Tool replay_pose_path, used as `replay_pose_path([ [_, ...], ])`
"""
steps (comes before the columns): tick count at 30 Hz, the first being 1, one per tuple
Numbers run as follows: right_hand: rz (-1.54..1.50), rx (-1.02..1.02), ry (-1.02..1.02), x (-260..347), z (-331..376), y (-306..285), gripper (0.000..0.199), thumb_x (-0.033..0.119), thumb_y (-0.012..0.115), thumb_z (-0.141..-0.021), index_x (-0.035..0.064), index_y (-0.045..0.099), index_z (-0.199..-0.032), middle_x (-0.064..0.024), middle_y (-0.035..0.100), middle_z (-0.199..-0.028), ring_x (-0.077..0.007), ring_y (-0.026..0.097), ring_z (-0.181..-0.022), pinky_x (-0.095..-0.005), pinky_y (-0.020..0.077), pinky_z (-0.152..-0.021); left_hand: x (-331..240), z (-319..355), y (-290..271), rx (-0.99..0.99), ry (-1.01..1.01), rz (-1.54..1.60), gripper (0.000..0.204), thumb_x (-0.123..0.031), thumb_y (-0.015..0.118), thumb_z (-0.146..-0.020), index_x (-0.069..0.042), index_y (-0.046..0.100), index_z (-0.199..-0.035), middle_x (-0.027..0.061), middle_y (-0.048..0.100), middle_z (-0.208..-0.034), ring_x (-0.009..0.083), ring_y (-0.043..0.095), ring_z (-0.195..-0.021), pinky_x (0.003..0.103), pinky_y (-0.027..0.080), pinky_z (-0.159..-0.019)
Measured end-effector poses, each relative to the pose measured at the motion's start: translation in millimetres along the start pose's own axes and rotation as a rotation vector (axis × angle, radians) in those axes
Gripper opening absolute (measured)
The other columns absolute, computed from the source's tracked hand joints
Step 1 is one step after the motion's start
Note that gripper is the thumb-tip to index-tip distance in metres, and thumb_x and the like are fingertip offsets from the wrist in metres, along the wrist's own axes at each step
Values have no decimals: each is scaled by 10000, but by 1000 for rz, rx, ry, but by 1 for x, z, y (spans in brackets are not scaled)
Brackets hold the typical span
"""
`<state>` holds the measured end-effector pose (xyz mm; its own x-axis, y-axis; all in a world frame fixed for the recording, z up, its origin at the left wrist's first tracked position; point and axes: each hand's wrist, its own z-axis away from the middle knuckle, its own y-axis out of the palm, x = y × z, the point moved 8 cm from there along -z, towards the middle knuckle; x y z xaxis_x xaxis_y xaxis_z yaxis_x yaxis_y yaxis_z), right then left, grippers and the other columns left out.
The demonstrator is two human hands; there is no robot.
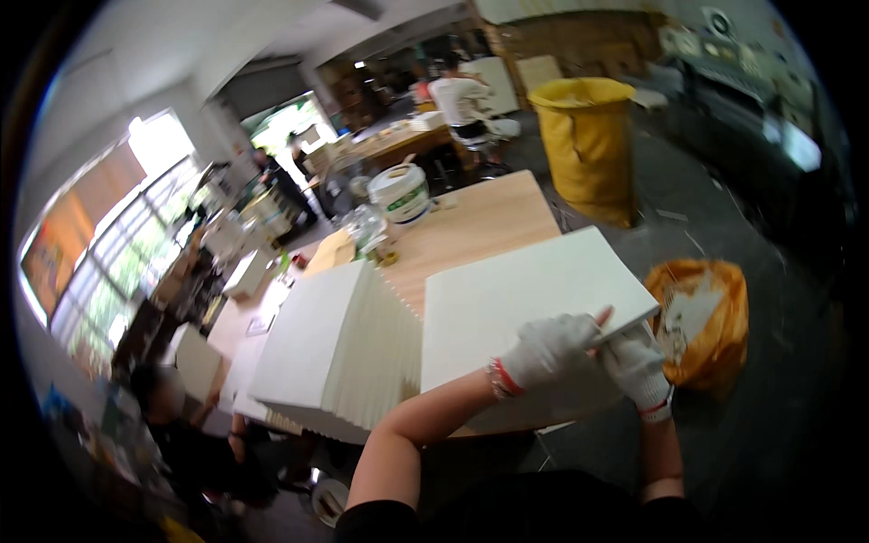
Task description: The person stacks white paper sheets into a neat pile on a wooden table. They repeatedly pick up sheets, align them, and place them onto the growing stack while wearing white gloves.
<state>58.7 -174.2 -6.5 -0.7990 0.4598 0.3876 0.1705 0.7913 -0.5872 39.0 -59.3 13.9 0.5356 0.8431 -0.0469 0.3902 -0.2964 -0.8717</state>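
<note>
A large white square panel (507,299) lies flat on the wooden table (480,222). My left hand (548,348), in a white knit glove, rests on the panel's near right corner, with a thin red-tipped object poking out between its fingers. My right hand (638,366), also gloved, grips the panel's right edge just below that corner. To the left lies a fanned stack of several similar white panels (330,348), leaning step-wise against each other.
A white bucket (399,192) and clutter stand at the table's far end. A tall yellow bag-lined bin (588,145) and an orange sack (701,317) sit on the floor at the right. One person sits low at the left (181,425); others work at the far tables.
</note>
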Motion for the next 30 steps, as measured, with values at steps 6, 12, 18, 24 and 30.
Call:
replay_pose_path([
  [6,-74,-36,-54,5,-8,7,168,113,632,-844,2,660,-966,-192,645,-944,-364,626,-832,-414,507,-723,4,3,17,27,26,-123,612,-171,647,-768,-83,424,-1332,129,533,-1150,276,584,-1014,359,508,-807],
  [12,-155,0,25,-3,-16,9,209,109,572,-905,-19,623,-1062,-161,647,-1000,-305,628,-944,-378,504,-831,62,13,-119,-424,-168,273,708,33,566,-781,-249,389,-1407,119,633,-887,290,638,-808,361,519,-744],
  [18,-191,-66,-233,69,-22,44,270,139,669,-850,27,617,-1089,-150,633,-1078,-310,609,-1008,-390,490,-896,97,114,-239,-961,-104,292,594,32,578,-829,-39,384,-1387,72,576,-1170,196,601,-1000,306,528,-800],
  [24,-289,382,-598,231,-19,140,350,201,715,-723,10,558,-971,-158,569,-1027,-342,523,-999,-438,412,-892,144,187,-262,-1256,-264,757,584,75,542,-836,-61,375,-1379,51,563,-1117,108,565,-992,265,503,-822],
  [30,-183,282,-616,228,-8,148,312,199,718,-725,23,548,-918,-145,565,-948,-323,545,-952,-435,420,-852,170,190,-297,-1326,-385,762,569,96,511,-820,-68,412,-1356,60,575,-1083,109,579,-896,253,515,-732],
])
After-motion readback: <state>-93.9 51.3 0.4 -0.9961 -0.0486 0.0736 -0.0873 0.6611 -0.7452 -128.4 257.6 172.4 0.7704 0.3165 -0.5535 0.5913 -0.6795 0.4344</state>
